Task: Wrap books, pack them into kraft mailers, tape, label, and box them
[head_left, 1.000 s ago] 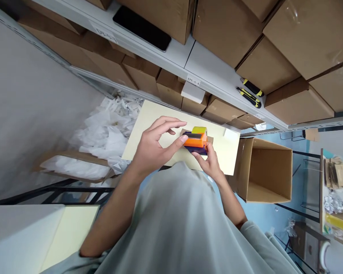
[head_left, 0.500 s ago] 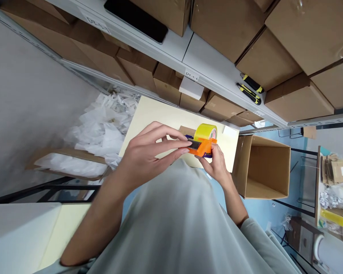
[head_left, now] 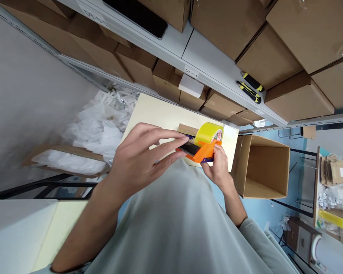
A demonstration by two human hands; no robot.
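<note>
An orange tape dispenser (head_left: 203, 153) with a dark plate and bits of purple is held above the pale tabletop (head_left: 151, 114). It carries a roll of yellow packing tape (head_left: 208, 132). Around the dispenser's right end my right hand (head_left: 219, 165) is closed, its fingers partly hidden behind it. My left hand (head_left: 148, 156) pinches the dark left end, thumb below and fingertips above. Whether a loose tape end lies under those fingertips cannot be made out. Behind the dispenser, a small brown cardboard piece (head_left: 188, 129) is on the tabletop.
An open cardboard box (head_left: 241, 165) stands right of the table. Along the back runs a shelf (head_left: 208, 57) bearing cartons (head_left: 308, 30), a black phone (head_left: 140, 17) and two utility knives (head_left: 249, 91). White plastic packaging (head_left: 94, 121) is heaped at the left.
The dispenser and its tape roll have shifted slightly right and tilted, with my right hand moving along. My left hand has moved a little left and stays at the dark end.
</note>
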